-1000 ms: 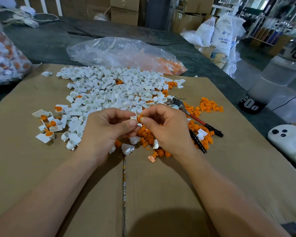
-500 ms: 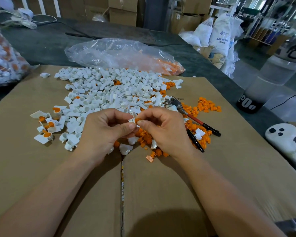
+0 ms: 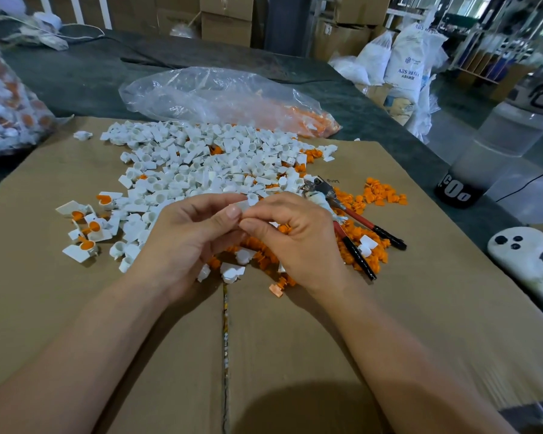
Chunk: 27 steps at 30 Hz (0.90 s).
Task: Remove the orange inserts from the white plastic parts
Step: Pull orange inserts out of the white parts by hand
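Head view | white part (image 3: 243, 205) pinched between left hand (image 3: 185, 236) and right hand (image 3: 295, 239), fingers curled | straight pull advised

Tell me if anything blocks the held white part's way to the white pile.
Nothing visible does. The left hand and right hand pinch the small white plastic part, and the heap of white plastic parts lies uncovered just beyond them.
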### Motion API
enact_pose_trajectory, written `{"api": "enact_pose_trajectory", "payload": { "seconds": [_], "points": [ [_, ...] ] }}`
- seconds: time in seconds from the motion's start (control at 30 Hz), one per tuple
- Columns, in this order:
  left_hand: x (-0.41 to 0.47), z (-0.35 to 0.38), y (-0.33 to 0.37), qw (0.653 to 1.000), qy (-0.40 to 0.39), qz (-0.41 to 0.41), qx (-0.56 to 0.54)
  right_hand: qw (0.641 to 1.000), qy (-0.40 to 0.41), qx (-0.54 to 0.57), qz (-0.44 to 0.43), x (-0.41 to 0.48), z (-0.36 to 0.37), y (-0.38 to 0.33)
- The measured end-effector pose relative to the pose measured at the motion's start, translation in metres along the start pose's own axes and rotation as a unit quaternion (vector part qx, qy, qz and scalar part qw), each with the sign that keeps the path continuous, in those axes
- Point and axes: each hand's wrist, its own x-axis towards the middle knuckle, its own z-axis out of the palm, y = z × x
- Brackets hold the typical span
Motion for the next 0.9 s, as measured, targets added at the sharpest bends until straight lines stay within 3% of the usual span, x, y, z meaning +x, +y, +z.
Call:
{"api": "enact_pose_trajectory", "payload": {
  "seconds": [0.13,0.3,0.53,0.77,0.9],
  "points": [
    [-0.0004,0.0005,0.0001,1.0,-0.018,0.01,-0.011,0.991,0.018,0.084,0.104,-0.0013,0.0033,-0.0017],
    [-0.0005,0.0011,0.0015,0.999,-0.015,0.033,0.025,0.981,0.025,0.097,0.167,-0.0014,0.0072,-0.0012],
    [-0.0002,0.0026,0.0013,0.999,-0.008,0.047,0.015,0.974,-0.009,0.166,0.153,-0.0024,0.01,-0.0014],
    [-0.001,0.0017,-0.0005,0.995,0.003,0.058,0.084,0.993,-0.018,0.035,0.114,-0.0001,0.0028,0.0029],
    [0.0012,-0.0015,0.0006,0.996,0.008,0.046,0.076,0.995,-0.047,0.016,0.089,0.0,0.0036,0.0018]
  ]
}}
